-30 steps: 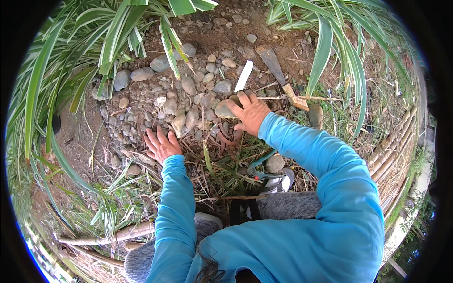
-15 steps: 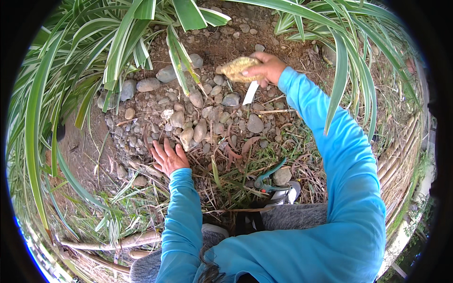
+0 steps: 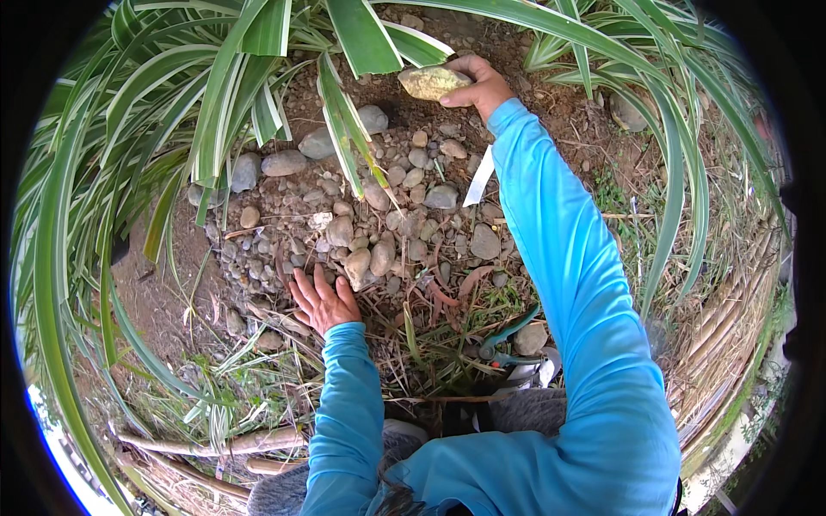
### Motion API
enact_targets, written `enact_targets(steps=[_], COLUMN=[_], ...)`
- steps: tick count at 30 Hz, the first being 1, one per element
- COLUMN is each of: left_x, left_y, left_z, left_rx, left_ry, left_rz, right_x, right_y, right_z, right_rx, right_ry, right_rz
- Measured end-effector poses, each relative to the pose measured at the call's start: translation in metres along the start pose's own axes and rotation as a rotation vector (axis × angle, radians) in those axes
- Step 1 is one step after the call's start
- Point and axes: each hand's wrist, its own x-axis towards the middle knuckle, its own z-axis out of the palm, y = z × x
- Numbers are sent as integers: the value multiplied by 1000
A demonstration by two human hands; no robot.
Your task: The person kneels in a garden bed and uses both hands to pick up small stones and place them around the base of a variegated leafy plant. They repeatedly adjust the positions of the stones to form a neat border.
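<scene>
My right hand (image 3: pixel 482 84) grips a pale yellowish stone (image 3: pixel 433 82), held out at the far side over brown soil, close to the tips of striped leaves (image 3: pixel 366 39). Fingers and thumb close round the stone's right end. My left hand (image 3: pixel 324 301) lies flat with fingers spread on the ground, at the near edge of a patch of pebbles (image 3: pixel 249 258). Just right of its fingertips sit rounded stones (image 3: pixel 381 257). A narrow white strip (image 3: pixel 479 177) lies beside my right forearm.
Larger grey stones (image 3: pixel 284 163) form a row below the left clump of striped plants (image 3: pixel 77 172). Pruning shears (image 3: pixel 508 335) with a green blade lie by a round stone (image 3: pixel 530 339) near my shoe. Cut branches (image 3: pixel 232 442) lie at the near left, dry stalks (image 3: pixel 714 344) at the right.
My right hand has moved farther away from me with the stone, toward the plants' leaf tips. My left hand stays on the ground. The whole view has shifted slightly.
</scene>
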Motion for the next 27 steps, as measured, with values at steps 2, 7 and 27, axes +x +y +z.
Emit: enact_targets(steps=[2,7,27], left_x=[0,0,-1], left_y=[0,-1,0], left_z=[1,3,0], left_rx=[5,6,-3], left_ry=[2,50,3], left_rz=[2,34,0], right_x=[-16,-36,-9], right_y=[-3,-5,-82], right_z=[-7,-16,33], right_rx=[-245,-686,-1124], right_ry=[-123,-373,-419], right_rz=[-88,-81,41])
